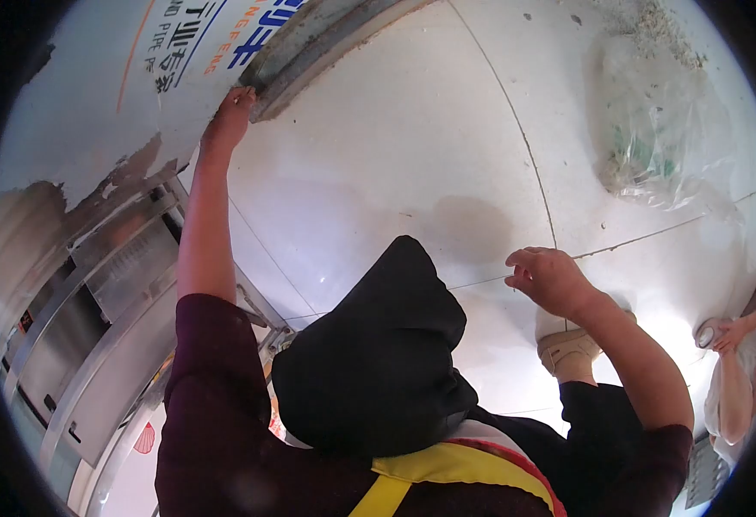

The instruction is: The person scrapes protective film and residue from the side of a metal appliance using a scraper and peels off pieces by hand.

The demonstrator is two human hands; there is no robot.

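My left hand (230, 119) reaches far forward with its fingers curled together. They are at the lower edge of a pale printed panel (149, 82), right beside a worn metal edge strip (309, 56). What the fingertips grip, if anything, is hidden. Over the tiled floor hangs my right hand (550, 280), its fingers loosely bent, a small gap between thumb and forefinger and nothing visible in it. My shoe (567, 346) stands on the floor just below that hand.
A clear plastic bag (653, 168) with debris lies on the floor at the upper right. Another person's hand (728, 334) holds a roundish object at the right edge. Metal rails (93, 345) and box-like equipment stand on my left. A black cloth shape (369, 353) blocks the lower middle.
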